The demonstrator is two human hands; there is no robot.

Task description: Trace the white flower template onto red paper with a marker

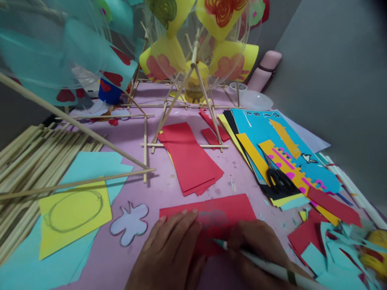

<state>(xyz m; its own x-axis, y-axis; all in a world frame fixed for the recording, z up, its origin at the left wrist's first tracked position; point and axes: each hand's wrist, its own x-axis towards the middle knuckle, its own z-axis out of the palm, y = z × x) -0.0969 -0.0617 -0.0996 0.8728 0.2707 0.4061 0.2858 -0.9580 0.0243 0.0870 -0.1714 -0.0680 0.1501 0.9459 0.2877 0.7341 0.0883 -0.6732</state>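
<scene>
A sheet of red paper (238,205) lies near the front of the table, with a faint grey drawn shape at its middle. My left hand (169,245) rests flat on its left part, fingers stretched out. Closed around a white marker (266,264) with a green tip, my right hand (256,249) holds the tip at the red sheet. A pale butterfly-shaped paper cutout (130,223) lies left of my left hand. Beyond the sheet is a stack of red paper strips (190,161).
Wooden stick frames (195,60) carrying paper-decorated wheels stand at the back. Black-handled scissors (281,181) lie on coloured sheets at right, near paper scraps (329,249). Wooden sticks (39,161) and yellow paper (75,217) with a pencilled oval are at left.
</scene>
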